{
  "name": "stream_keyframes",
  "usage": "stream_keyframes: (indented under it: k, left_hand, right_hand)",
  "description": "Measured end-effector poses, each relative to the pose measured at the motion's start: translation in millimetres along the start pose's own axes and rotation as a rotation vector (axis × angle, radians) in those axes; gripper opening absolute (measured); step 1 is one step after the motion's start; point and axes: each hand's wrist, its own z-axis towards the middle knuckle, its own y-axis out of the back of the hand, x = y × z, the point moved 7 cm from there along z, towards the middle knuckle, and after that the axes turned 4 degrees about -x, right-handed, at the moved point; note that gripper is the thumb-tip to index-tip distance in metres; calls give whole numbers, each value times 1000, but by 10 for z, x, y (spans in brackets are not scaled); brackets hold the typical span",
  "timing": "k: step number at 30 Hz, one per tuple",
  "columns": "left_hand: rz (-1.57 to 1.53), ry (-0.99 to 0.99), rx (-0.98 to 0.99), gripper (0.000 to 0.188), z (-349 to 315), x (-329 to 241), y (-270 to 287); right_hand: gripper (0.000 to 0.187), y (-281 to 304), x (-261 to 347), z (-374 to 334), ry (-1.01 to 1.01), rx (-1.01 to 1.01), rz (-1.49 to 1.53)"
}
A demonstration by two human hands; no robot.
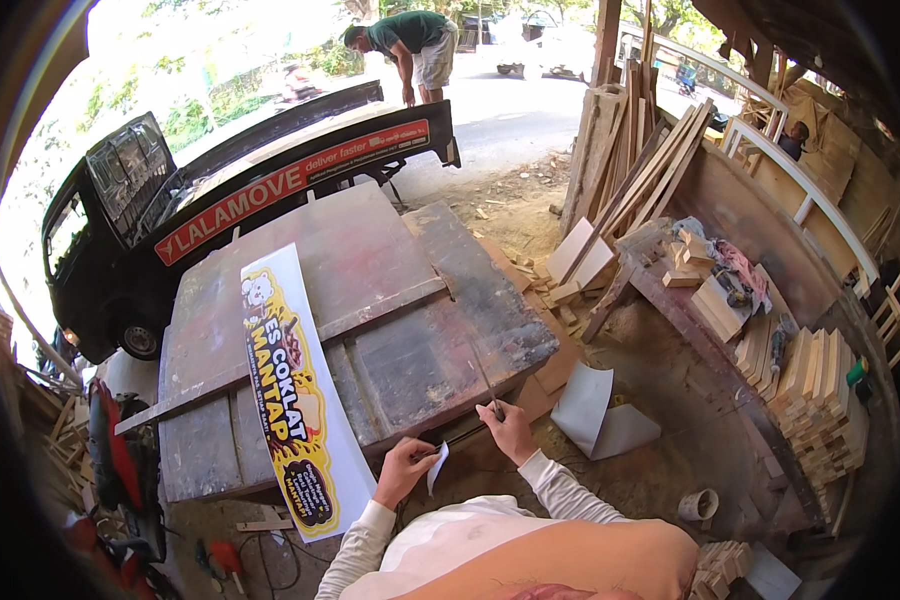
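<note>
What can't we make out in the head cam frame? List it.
- Thin tool: head view; fingers of the right hand cover its grip, and it's too slender to identify.
- White strip: head view; the left hand hides its upper end.
- Under the dark worktop: head view; the top itself blocks it.
- Vehicle across the road: head view; detail washed out by glare.

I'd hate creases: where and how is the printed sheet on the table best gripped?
Probably by the two near corners of the printed sheet, coming from the near side of the table: that end extends past the table's edge, so the thin, flat material could be pinched from above and below.
</note>
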Motion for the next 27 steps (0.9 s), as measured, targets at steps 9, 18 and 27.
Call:
stream_keyframes:
  k: [9,18,27]
  left_hand:
    - [-595,725,-173,46,-1511,1553,388]
    - [-1271,768,-890,56,-2512,2685,327]
    - [-1587,478,-1026,31,-2245,3058,355]
  right_hand:
    - [29,-452,-1018,568,117,-24,-641]
    - [30,-1075,-1540,956,32,35,-838]
    - [43,-1181,-1016,1042,-65,53,-1086]
